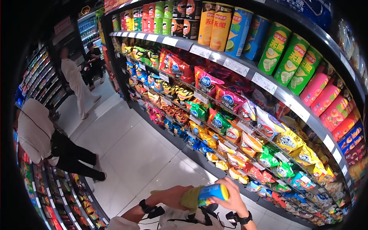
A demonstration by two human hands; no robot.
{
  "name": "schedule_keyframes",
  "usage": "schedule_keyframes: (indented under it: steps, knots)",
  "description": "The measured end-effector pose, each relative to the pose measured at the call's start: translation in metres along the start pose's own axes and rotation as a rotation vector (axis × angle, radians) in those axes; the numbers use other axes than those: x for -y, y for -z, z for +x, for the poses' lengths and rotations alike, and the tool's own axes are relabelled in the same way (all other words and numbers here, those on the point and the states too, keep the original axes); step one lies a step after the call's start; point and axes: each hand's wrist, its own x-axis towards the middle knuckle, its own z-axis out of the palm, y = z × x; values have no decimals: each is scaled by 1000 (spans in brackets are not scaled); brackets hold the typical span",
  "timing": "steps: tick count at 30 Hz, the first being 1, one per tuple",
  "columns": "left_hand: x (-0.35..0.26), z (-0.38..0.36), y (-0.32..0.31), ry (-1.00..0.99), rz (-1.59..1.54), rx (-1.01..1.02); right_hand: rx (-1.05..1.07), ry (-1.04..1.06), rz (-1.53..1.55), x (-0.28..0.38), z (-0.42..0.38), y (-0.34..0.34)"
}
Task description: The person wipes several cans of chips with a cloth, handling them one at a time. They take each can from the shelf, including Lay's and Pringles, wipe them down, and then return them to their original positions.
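Low in the head view, a blue chip canister (209, 193) with a yellow lid end lies nearly sideways between my hands. My right hand (232, 196) is closed around the yellow end, fingers over the top and thumb below. A yellow-green cloth (190, 198) is bunched against the canister's other end. My left hand (172, 196) is closed on this cloth and presses it to the canister; its fingertips are mostly hidden. Both wrists wear dark straps with small devices.
A long snack shelf (226, 60) curves along the right, with green chip canisters (293, 61) above and bagged snacks (218, 122) in tiers below. A person in a light top (36, 122) stands at left; two others are farther back. Tiled floor (134, 149) lies between shelves.
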Motion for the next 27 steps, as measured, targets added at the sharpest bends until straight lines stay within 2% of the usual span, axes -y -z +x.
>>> schedule_keyframes:
  steps: [3,5,6,7,9,10,11,13,14,17,18,19,22,24,26,27]
  knots:
    - [1,-17,23,-3,-106,-4,-108,49,-21,2,11,15]
    - [6,-21,31,-45,-50,-108,-110,51,-33,12,21,24]
    - [13,-17,28,-210,38,-270,-120,52,-50,16,26,26]
    - [33,-13,22,-229,41,-266,-187,81,-47,19,31,27]
    - [74,-7,8,91,-469,-492,-330,178,-114,21,43,35]
    - [74,2,4,67,-654,-663,-420,227,-198,22,49,42]
    - [70,9,0,52,-656,-653,-509,274,-282,26,57,50]
    - [53,19,-6,-65,-1061,-846,-601,390,-573,45,78,75]
    - [40,22,-7,-41,-1092,-816,-668,458,-736,52,90,90]
    - [31,33,-8,-110,-1095,-700,-841,498,-955,81,142,134]
    - [35,36,-6,-52,-1215,-621,-907,551,-995,87,161,150]
    - [40,39,-5,-53,-1209,-620,-947,580,-1011,95,181,161]
    - [57,41,5,23,-1294,-602,-867,562,-1137,114,228,190]
    - [67,40,17,176,-1283,-675,-842,558,-1164,119,256,203]
    - [84,42,31,178,-1267,-719,-709,555,-1132,117,279,210]
    - [89,44,41,178,-1270,-758,-732,545,-1123,115,290,216]
